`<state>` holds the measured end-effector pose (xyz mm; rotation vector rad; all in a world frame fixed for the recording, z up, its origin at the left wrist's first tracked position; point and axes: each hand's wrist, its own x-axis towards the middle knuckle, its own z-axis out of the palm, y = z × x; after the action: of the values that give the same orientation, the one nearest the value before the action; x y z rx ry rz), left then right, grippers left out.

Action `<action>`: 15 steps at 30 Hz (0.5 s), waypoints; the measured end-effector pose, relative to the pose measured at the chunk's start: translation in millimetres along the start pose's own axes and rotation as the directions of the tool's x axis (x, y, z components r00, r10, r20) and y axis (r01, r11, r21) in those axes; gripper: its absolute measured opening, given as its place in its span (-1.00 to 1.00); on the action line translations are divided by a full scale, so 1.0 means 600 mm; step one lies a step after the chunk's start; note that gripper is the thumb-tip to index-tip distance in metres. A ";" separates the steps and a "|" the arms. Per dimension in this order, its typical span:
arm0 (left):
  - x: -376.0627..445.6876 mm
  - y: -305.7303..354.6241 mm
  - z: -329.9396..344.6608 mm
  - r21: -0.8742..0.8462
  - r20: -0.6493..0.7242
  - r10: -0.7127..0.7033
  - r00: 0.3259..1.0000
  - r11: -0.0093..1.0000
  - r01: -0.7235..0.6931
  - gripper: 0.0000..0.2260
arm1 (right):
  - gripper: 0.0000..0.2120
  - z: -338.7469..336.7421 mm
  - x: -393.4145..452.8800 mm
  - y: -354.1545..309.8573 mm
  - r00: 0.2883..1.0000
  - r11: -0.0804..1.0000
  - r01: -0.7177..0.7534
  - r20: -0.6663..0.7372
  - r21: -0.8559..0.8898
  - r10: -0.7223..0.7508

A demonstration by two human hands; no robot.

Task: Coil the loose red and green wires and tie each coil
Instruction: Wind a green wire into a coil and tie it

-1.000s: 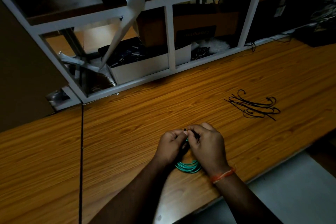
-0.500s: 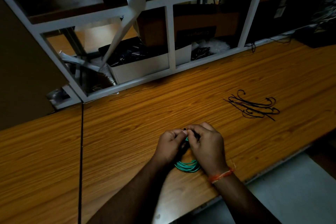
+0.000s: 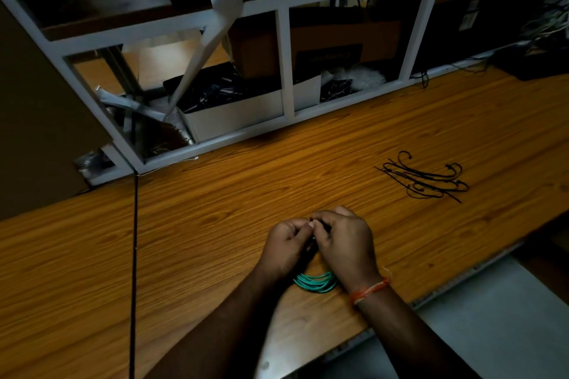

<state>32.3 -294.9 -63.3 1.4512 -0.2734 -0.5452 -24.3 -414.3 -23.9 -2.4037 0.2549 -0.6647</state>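
Grip: my left hand point(image 3: 288, 248) and right hand point(image 3: 346, 243) meet knuckle to knuckle, fingers curled, both pinching smth small and black at the top of the green wire coil point(image 3: 315, 282); can't tell exactly what the black bit is.
Coil: hangs below my hands, loops fan out btw my wrists, lower part against the table point(image 3: 215, 224).
Red wire: not seen.
Wrist: orange thread band point(image 3: 369, 289) on my right one.
Right of grip, farther off: loose bunch of black ties point(image 3: 423, 178) flat on the wood, well apart from my hands.
Left of grip: thin black seam point(image 3: 134, 255) running front to back across the top.
Beyond grip: white-framed shelf unit point(image 3: 284, 49) w/ a white open box point(image 3: 234, 114), brown carton point(image 3: 326, 43), dark bags and clutter inside.
Blocking: my own hands hide the coil's top and the pinch point.
Surface: orange wood-grain laminate; metal edge strip near me.
Room: dim; grey floor point(image 3: 508, 317) below the table edge on my right.
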 end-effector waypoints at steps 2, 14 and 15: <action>0.000 0.000 0.001 0.001 -0.006 -0.017 1.000 1.000 0.017 -0.69 | -0.85 -0.003 0.000 -0.001 1.000 0.999 -0.019 -0.007 0.039 0.019; -0.006 0.000 -0.001 0.063 0.026 0.078 0.997 0.995 -0.079 -0.73 | -0.96 -0.009 -0.004 0.000 0.992 0.986 -0.124 0.018 0.108 0.122; -0.006 0.002 0.002 0.044 0.039 0.072 0.997 0.996 -0.073 -0.75 | -0.97 -0.012 0.001 -0.002 0.990 0.980 -0.140 0.041 0.139 0.135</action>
<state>28.8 -293.7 -61.7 1.4701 -0.3685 -0.5103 -27.7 -417.2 -18.1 -2.2365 0.3459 -0.5621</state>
